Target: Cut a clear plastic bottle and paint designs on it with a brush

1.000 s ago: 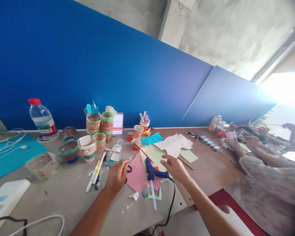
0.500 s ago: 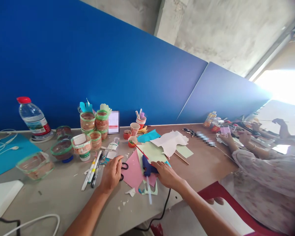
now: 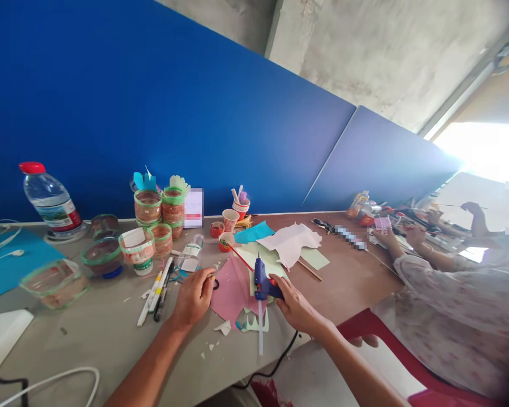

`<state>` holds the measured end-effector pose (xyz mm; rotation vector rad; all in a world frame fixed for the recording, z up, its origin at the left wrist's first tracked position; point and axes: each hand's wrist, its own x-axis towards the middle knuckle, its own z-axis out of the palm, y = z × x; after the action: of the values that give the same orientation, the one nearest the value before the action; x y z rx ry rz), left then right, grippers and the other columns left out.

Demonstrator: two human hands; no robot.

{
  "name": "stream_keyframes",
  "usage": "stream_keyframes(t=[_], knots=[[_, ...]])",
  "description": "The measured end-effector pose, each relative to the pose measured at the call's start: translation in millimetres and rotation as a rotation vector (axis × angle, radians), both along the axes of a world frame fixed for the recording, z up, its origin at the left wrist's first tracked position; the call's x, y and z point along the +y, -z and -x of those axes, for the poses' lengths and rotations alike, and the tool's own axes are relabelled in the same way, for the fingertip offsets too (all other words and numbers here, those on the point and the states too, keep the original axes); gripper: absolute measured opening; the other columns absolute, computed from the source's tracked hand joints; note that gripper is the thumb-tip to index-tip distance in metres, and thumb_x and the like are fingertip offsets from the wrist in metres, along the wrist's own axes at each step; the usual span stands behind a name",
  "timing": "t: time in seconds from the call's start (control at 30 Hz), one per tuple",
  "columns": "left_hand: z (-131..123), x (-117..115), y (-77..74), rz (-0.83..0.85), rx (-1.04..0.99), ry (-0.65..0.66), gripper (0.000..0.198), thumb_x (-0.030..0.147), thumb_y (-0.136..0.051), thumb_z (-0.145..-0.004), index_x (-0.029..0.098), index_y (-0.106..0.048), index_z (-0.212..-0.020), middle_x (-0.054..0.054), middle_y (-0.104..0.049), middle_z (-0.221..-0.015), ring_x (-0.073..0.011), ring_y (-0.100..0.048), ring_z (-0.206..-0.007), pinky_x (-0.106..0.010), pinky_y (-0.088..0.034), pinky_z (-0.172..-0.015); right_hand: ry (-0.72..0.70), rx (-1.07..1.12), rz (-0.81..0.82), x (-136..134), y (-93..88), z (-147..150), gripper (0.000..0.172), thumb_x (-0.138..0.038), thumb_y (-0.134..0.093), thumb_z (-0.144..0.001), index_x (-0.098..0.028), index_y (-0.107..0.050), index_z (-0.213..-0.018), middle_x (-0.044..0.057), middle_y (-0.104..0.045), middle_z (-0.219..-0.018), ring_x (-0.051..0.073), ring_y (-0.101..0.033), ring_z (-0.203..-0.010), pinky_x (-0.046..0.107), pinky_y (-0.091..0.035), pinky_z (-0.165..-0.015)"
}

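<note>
My right hand (image 3: pixel 294 305) is wrapped round the handle of a blue hot glue gun (image 3: pixel 261 278). The gun's nozzle points away from me, and a clear glue stick (image 3: pixel 261 328) juts out of its rear. My left hand (image 3: pixel 195 297) is closed, thumb against fingertips; whatever is in the pinch is too small to make out. Beside those fingertips shows a black scissors handle (image 3: pixel 216 284), the rest being hidden. Pink paper (image 3: pixel 229 288) and pale green paper (image 3: pixel 248 254) lie between and beyond the hands, with paper scraps (image 3: pixel 224 328) nearer me.
Pens (image 3: pixel 155 291) lie left of my left hand, near wrapped cups (image 3: pixel 138 249) and bowls (image 3: pixel 104 254). A large water bottle (image 3: pixel 51 198) stands far left. White paper (image 3: pixel 290 243) and a stick (image 3: pixel 309 270) lie beyond the gun. A black cord (image 3: pixel 275 370) hangs over the edge. Another person's sleeve (image 3: pixel 428 299) is at right.
The glue gun was lying on the papers under my right fingers; now my right hand grips its handle and has turned it upright. My left hand has moved slightly and covers more of the scissors.
</note>
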<state>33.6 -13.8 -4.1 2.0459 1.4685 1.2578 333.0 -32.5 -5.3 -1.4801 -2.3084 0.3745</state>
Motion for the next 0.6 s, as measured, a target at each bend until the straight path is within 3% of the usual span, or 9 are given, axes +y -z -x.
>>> stream_keyframes(t=[0.2, 0.3, 0.43, 0.6], knots=[[-23.1, -1.9, 15.0, 0.409, -0.342, 0.290, 0.033, 0.045, -0.054, -0.083, 0.017, -0.065, -0.097, -0.008, -0.069, -0.088, -0.0195, -0.064, -0.076, -0.028, -0.049, -0.064, 0.006, 0.011, -0.135, -18.8, 13.3, 8.6, 0.065, -0.013, -0.040, -0.087, -0.022, -0.020, -0.149, 0.016, -0.047, -0.140, 0.030, -0.045, -0.130, 0.052, -0.043, -0.104], [-31.6, -1.5, 23.3, 0.586, -0.487, 0.416, 0.044, 0.054, -0.056, -0.078, 0.014, -0.063, -0.096, -0.005, -0.065, -0.077, -0.0135, -0.056, -0.055, -0.027, -0.043, -0.052, -0.002, 0.033, -0.190, -32.8, 21.4, 17.7, 0.071, -0.013, -0.040, -0.089, -0.024, -0.009, -0.152, 0.016, -0.043, -0.145, 0.030, -0.043, -0.133, 0.052, -0.043, -0.105], [-36.7, -2.5, 23.7, 0.689, -0.507, 0.432, 0.039, 0.054, -0.061, -0.073, 0.016, -0.059, -0.081, 0.005, -0.050, -0.052, -0.0091, -0.043, -0.042, -0.023, -0.031, -0.045, -0.018, 0.048, -0.203, -44.1, 26.7, 29.8, 0.078, -0.008, -0.040, -0.088, -0.024, -0.001, -0.153, 0.016, -0.040, -0.148, 0.030, -0.042, -0.134, 0.052, -0.042, -0.106], [-42.0, -4.6, 18.8, 0.686, -0.590, 0.372, 0.036, 0.048, -0.065, -0.068, 0.020, -0.045, -0.059, 0.008, -0.041, -0.043, -0.0074, -0.037, -0.038, -0.022, -0.025, -0.042, -0.008, 0.067, -0.162, -47.3, 26.9, 35.0, 0.080, -0.009, -0.041, -0.086, -0.025, 0.001, -0.153, 0.016, -0.036, -0.150, 0.031, -0.041, -0.135, 0.053, -0.042, -0.106]])
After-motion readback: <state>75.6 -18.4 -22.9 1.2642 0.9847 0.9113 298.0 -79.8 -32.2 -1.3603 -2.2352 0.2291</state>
